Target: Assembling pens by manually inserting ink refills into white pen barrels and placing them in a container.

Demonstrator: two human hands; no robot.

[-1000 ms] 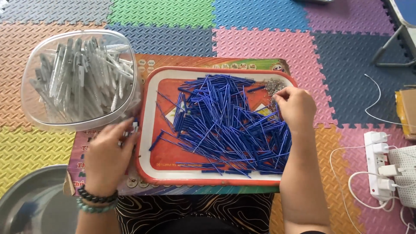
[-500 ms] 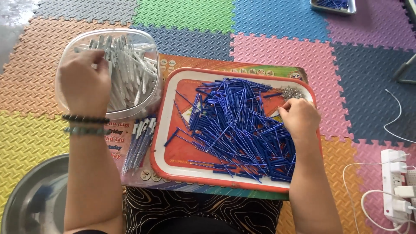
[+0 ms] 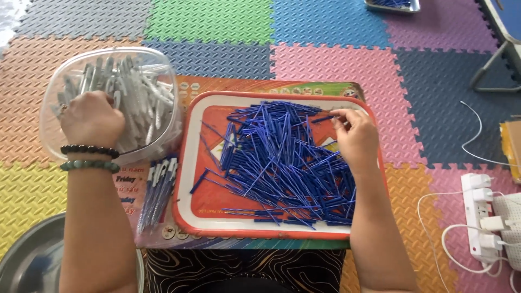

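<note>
My left hand reaches into a clear plastic tub full of grey-white pen barrels, fingers curled among them. My right hand rests on the far right of an orange tray with a white rim and pinches one thin blue pen refill from the big heap of blue refills. A small bunch of assembled pens lies on the low table between tub and tray. Beaded bracelets circle my left wrist.
A metal basin sits at the bottom left. A white power strip with plugs and cables lies at the right. Coloured foam floor mats surround the low table. Another tray of blue refills shows at the top edge, next to a chair leg.
My left hand went from the table beside the tray up into the clear tub. A bunch of pens now lies where it was. My right hand shifted slightly along the tray's far right.
</note>
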